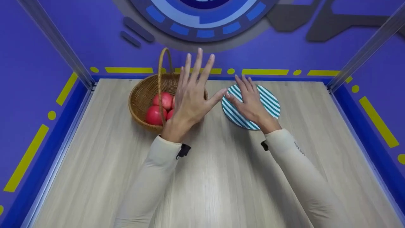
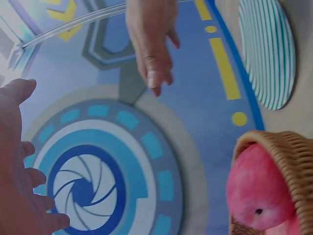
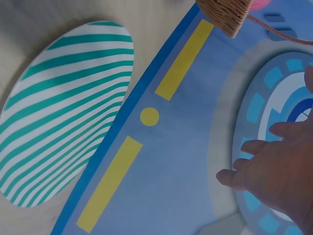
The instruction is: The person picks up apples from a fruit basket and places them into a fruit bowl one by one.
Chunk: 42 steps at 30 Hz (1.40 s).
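Note:
My left hand (image 1: 193, 98) is raised with straight, spread fingers and holds nothing. In the head view it covers the right part of a wicker basket (image 1: 136, 103). Inside that basket lie several round red fruits (image 1: 156, 115), which look like peaches or apples; one red fruit (image 2: 257, 188) shows close up in the left wrist view. My right hand (image 1: 251, 103), fingers extended and nothing in it, overlaps a round green-and-white striped mat (image 1: 269, 101) in the head view. The right wrist view shows the striped mat (image 3: 68, 107) well apart from the hand (image 3: 279, 166).
A pale wood-grain table (image 1: 208, 177) carries the basket and the mat. The basket's tall arched handle (image 1: 160, 72) stands upright. Blue printed panels (image 1: 104, 38) with yellow marks wall in the back and both sides, joined by metal corner posts (image 1: 60, 41).

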Available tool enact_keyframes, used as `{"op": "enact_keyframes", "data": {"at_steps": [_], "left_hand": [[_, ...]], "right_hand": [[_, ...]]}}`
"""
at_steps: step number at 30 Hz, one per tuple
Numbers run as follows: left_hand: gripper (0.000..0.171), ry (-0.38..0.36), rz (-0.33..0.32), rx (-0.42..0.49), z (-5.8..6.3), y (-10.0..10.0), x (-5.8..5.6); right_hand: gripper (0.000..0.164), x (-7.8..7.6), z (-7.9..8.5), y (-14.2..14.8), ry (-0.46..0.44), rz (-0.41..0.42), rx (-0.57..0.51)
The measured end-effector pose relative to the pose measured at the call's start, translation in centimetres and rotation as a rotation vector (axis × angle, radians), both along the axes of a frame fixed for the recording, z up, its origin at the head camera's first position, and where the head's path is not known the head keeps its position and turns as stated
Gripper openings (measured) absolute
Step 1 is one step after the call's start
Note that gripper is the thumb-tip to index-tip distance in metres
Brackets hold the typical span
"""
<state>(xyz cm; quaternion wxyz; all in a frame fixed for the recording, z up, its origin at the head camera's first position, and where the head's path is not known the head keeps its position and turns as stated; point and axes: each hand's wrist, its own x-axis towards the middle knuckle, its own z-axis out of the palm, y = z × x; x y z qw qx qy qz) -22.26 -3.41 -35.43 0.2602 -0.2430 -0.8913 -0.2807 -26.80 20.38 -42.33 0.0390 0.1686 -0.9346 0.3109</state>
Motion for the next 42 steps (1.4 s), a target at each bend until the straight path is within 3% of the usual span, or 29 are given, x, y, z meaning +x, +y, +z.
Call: {"op": "enact_keyframes", "data": {"at_steps": [6,10,19,28,33,42], "left_hand": [[0.086,0.165,0.006,0.121,1.2,-2.4,1.1],[0.087,0.229,0.034,0.221,1.5,-4.1,1.3],[0.103,0.133,0.161,0.407,0.6,-8.4,1.9],[0.100,0.103,0.200,0.566,-2.1,-11.6,2.0],[0.090,0.075,0.219,0.627,-4.5,-12.8,2.1],[0.085,-0.054,0.306,0.679,-8.8,-14.3,3.0]], "right_hand": [[0.086,0.3,0.4,-0.9,-0.024,0.015,-0.049],[0.083,0.4,0.5,-1.4,-0.030,0.013,-0.074],[0.085,0.8,0.1,-2.2,-0.102,0.016,-0.154],[0.084,0.8,-0.5,-3.0,-0.123,0.022,-0.237],[0.083,0.8,-1.3,-3.5,-0.135,0.052,-0.322],[0.076,1.0,-2.9,-4.5,-0.176,0.095,-0.438]]}}
